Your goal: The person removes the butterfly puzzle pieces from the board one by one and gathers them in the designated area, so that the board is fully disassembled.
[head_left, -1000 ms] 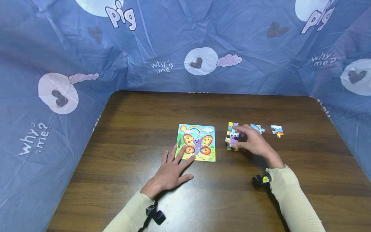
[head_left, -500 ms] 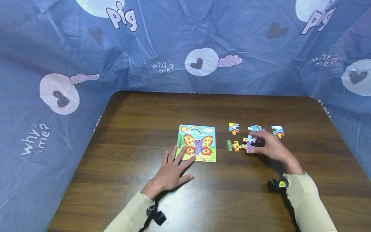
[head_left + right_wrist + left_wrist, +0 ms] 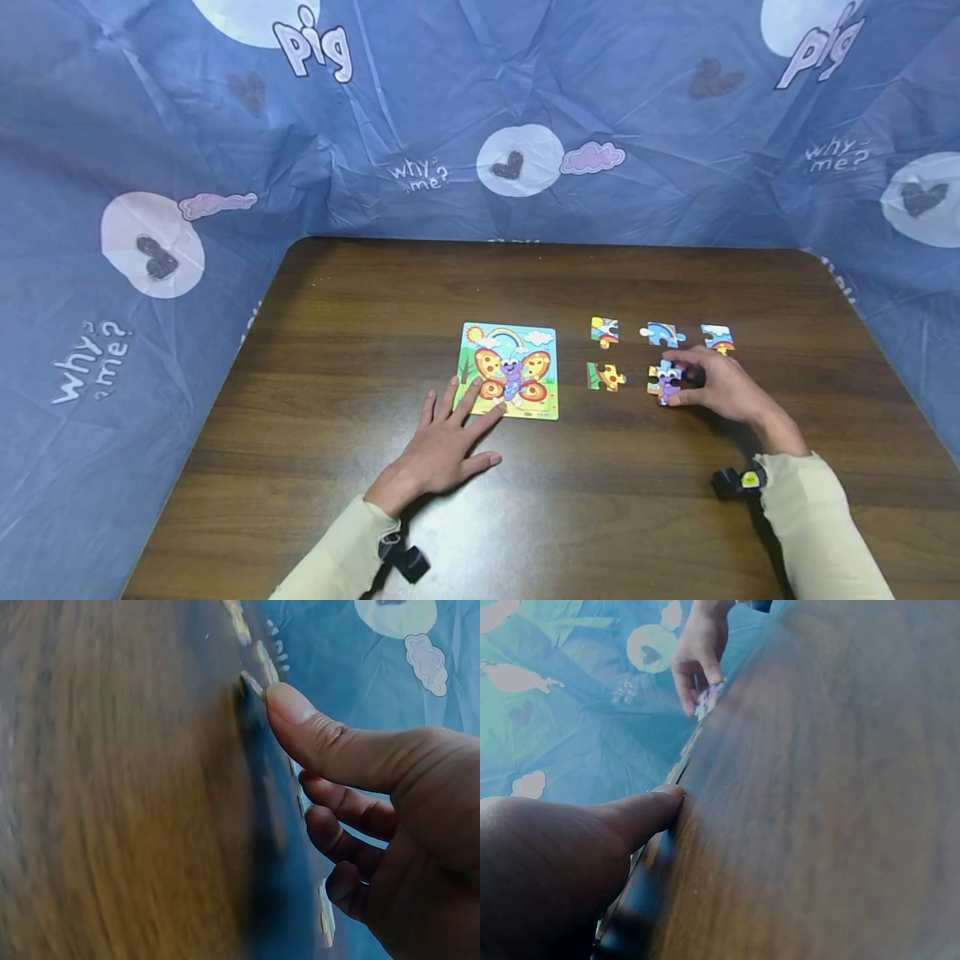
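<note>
My right hand [image 3: 726, 390] pinches a jigsaw piece [image 3: 664, 382] with a purple butterfly face between thumb and fingers, low over the table. In the right wrist view the piece appears edge-on as a thin strip [image 3: 253, 684] at the thumb tip. Fingers of my left hand [image 3: 442, 450] are spread, the tips resting on the lower left of a square butterfly picture board [image 3: 542, 383]. A green-and-yellow wing piece [image 3: 604, 377] lies left of the held piece. Behind it are a sun piece [image 3: 604, 330], a rainbow piece [image 3: 663, 334] and a cloud piece [image 3: 717, 337].
Everything lies on a dark brown wooden table [image 3: 375, 292]. A blue printed cloth [image 3: 420, 100] hangs along its back and sides. The loose pieces stand apart in two rows to the right of the board.
My right hand has carried the purple-faced piece rightward, from above the left column to right of the wing piece, uncovering the sun and wing pieces. My left hand has stayed put.
</note>
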A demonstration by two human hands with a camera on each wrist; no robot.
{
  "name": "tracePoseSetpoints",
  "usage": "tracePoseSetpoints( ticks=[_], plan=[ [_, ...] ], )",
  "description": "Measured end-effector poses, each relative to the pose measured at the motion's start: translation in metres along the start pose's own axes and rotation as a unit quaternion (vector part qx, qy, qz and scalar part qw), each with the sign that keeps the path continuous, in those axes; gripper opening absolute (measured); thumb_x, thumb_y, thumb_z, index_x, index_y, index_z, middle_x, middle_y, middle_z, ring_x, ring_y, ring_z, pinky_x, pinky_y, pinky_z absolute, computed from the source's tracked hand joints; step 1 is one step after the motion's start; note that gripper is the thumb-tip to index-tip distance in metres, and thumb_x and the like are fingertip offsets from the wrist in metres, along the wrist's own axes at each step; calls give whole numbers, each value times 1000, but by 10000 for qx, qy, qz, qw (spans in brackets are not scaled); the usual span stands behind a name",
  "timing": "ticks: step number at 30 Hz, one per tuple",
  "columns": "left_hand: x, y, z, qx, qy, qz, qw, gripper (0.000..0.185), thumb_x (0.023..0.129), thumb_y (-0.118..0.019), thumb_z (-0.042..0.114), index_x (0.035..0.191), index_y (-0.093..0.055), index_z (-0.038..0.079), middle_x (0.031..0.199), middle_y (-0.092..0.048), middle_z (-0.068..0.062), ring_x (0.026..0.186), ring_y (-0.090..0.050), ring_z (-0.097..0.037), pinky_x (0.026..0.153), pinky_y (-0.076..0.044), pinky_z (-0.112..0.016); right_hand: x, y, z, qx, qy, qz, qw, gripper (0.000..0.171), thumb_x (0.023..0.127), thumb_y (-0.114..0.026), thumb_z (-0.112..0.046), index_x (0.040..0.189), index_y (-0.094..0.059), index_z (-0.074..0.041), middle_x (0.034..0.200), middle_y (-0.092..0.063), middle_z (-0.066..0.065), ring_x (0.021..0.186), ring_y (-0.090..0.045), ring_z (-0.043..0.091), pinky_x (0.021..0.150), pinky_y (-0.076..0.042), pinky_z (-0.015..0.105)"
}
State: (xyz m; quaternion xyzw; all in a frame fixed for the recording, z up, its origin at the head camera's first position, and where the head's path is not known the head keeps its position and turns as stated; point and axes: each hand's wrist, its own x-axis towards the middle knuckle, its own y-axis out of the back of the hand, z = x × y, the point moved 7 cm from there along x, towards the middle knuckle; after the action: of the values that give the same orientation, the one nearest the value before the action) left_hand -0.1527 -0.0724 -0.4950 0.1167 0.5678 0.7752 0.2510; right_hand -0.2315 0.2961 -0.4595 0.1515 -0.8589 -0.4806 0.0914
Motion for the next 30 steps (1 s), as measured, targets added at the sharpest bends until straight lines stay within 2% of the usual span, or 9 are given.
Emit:
tracePoseSetpoints(
  ticks=[9, 20, 30],
  plan=[
    [0, 0, 1, -5, 18, -51, 10000, 64, 98, -51, 56, 155, -36, 32, 170, -13, -13, 156, -6, -47, 120, -13, -71, 3, -5, 13, -44, -108, -392, 9992, 64, 74, -88, -18, 131, -64, -1, 109, -64, 16, 96, -60, 23, 81, -48, 30],
    [0, 0, 0, -7, 60, -50, 10000, 64, 98, -51, 56, 155, -36, 32, 170, -12, -13, 156, -5, -47, 120, -12, -71, 4, -7, 16, -132, -8, -604, 9981, 65, 77, -86, -19, 134, -61, -1, 110, -60, 17, 93, -53, 20, 79, -44, 31],
    [-1, 2, 1, -18, 42, -43, 10000, 64, 98, -51, 56, 155, -36, 32, 170, -13, -13, 156, -6, -47, 120, -12, -71, 3, -6, 17, -71, -30, -711, 9974, 66, 79, -84, -19, 137, -59, -1, 110, -58, 18, 94, -52, 20, 79, -44, 31]
  ],
)
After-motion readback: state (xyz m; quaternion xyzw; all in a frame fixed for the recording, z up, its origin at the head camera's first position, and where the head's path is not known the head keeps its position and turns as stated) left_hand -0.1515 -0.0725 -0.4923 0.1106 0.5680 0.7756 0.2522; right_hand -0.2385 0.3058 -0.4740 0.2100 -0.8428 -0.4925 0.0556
